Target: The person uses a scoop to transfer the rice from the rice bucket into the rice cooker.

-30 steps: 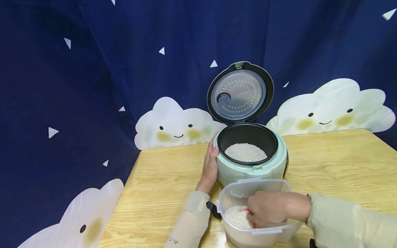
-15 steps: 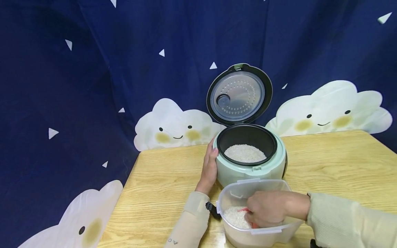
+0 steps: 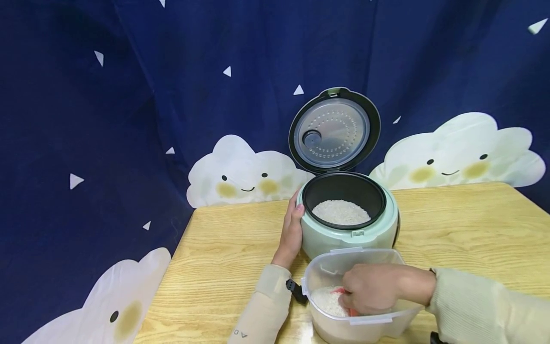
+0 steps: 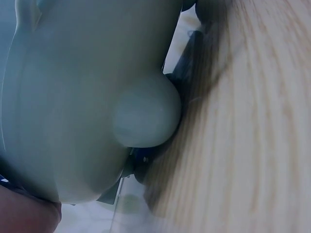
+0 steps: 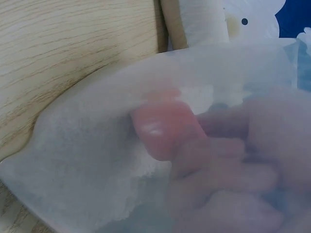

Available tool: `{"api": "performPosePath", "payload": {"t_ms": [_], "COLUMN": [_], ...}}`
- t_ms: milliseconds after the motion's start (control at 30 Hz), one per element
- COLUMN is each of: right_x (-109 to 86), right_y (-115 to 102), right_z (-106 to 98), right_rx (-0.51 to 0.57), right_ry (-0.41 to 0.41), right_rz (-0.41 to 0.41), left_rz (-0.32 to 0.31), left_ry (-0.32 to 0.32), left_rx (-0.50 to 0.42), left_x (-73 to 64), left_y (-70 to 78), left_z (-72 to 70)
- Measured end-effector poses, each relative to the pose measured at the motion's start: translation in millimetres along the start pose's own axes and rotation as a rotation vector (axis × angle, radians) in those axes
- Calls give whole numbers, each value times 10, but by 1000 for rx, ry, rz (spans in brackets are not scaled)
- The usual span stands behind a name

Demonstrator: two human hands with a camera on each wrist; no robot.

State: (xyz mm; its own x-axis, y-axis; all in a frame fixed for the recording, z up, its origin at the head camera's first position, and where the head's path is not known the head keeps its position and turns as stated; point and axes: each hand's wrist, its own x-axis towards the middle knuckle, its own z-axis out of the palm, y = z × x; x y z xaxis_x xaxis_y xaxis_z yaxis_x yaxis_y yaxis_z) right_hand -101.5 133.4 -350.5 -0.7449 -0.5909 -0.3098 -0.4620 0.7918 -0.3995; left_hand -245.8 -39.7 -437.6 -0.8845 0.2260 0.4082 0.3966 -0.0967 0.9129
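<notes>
A mint-green rice cooker [image 3: 328, 243] stands on the table with its lid [image 3: 335, 133] raised. White rice [image 3: 341, 212] lies in its black inner pot [image 3: 318, 189]. Against the cooker's left side rests my left hand [image 3: 290, 234], its fingers along the wall; the left wrist view shows mostly the cooker's body [image 4: 82, 107]. My right hand [image 3: 375, 288] is down inside a clear plastic bin [image 3: 326, 265], gripping a red scoop [image 3: 339, 290] in the rice [image 3: 327, 302]. Through the cloudy bin wall, the right wrist view shows curled fingers [image 5: 228, 179] at the scoop.
The wooden table [image 3: 227, 248] extends to both sides of the cooker. The bin stands directly in front of the cooker, near the table's front. Behind the table hangs a dark blue curtain [image 3: 240, 38] with cloud prints.
The right hand and the red scoop stay low in the bin, with barely any shift. The left hand keeps its place on the cooker. The head view drifts slightly.
</notes>
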Motion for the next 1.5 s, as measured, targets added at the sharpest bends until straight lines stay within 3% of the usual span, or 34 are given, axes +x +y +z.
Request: {"api": "performPosePath", "payload": {"t_ms": [433, 667, 1133, 1500], "right_x": [34, 42, -39, -74], "right_y": [-22, -25, 20, -1], "right_z": [-16, -17, -4, -116], "right_rx": [50, 61, 62, 103], "right_ry": [7, -2, 51, 41], "right_rz": [1, 15, -56, -51], "left_rz": [20, 0, -4, 18], "left_ry": [3, 5, -2, -4], "left_rx": [1, 12, -5, 10], "left_x": [10, 2, 4, 11], "left_y": [8, 1, -24, -11], "left_z": [-28, -39, 16, -7]}}
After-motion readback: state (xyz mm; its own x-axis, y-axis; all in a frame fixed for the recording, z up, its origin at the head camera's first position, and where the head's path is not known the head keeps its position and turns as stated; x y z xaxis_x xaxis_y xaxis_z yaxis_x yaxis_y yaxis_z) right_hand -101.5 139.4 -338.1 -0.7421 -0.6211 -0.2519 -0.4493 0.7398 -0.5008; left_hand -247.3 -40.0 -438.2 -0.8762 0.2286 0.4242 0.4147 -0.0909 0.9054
